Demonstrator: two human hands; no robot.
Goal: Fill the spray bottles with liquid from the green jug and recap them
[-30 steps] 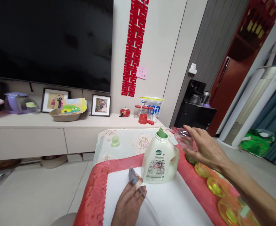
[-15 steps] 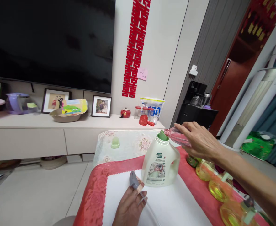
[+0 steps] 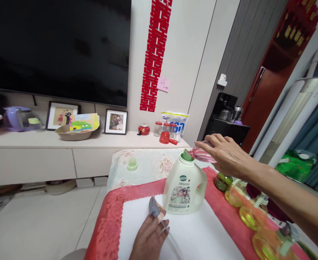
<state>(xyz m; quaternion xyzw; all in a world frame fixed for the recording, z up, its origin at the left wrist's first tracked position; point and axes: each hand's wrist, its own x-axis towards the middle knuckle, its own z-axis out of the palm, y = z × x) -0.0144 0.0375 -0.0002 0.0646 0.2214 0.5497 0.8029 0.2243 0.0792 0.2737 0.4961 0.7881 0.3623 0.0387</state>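
Note:
A pale green jug (image 3: 184, 186) with a label stands upright on a white sheet (image 3: 199, 234). My right hand (image 3: 226, 153) grips a clear pink bottle (image 3: 203, 151), tilted so that its mouth rests at the jug's green spout (image 3: 187, 155). Any liquid passing between them cannot be made out. Left of the jug, my left hand (image 3: 150, 233) is palm up with its fingers curled round a grey pump head (image 3: 154, 207); a thin clear tube runs down from it. A light green cap (image 3: 132, 164) sits on the flowered cloth (image 3: 118, 169) behind.
Several bottles of yellow liquid (image 3: 249, 216) line the right side of the red cloth (image 3: 112, 216). A dark green jar (image 3: 223, 181) stands behind them. Beyond, a white cabinet (image 3: 99, 143) bears photo frames, a red pot (image 3: 144, 129) and a red cup (image 3: 164, 137).
My right hand has lifted slightly and tipped the pink bottle further toward the jug's spout. My left hand stays in place with the pump head.

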